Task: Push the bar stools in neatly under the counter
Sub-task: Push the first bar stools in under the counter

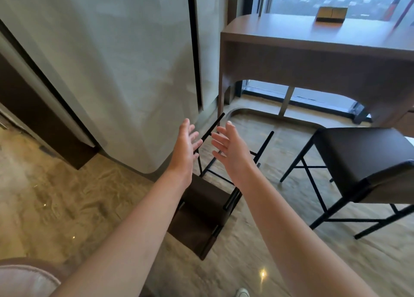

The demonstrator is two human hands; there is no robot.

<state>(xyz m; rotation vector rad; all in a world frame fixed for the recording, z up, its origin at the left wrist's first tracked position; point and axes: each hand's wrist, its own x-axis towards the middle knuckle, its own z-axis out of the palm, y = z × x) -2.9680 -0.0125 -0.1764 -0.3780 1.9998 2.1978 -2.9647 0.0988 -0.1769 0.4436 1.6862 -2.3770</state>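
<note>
Two bar stools out from your counter (291, 39), tipped stool (201, 209) below your open, empty left hand (186, 144) and right hand (230, 149), upright stool (363, 153) right.

The glossy marble-patterned floor (67, 207) carried a tipped-over bar stool (201, 209) and an upright bar stool (363, 162), while the wooden counter (280, 37) bore a small box (331, 14).

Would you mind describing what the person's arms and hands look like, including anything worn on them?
Both forearms are bare, with no sleeves in view. The left hand and right hand wear no gloves, and no rings, watch or bracelets are visible.
</note>
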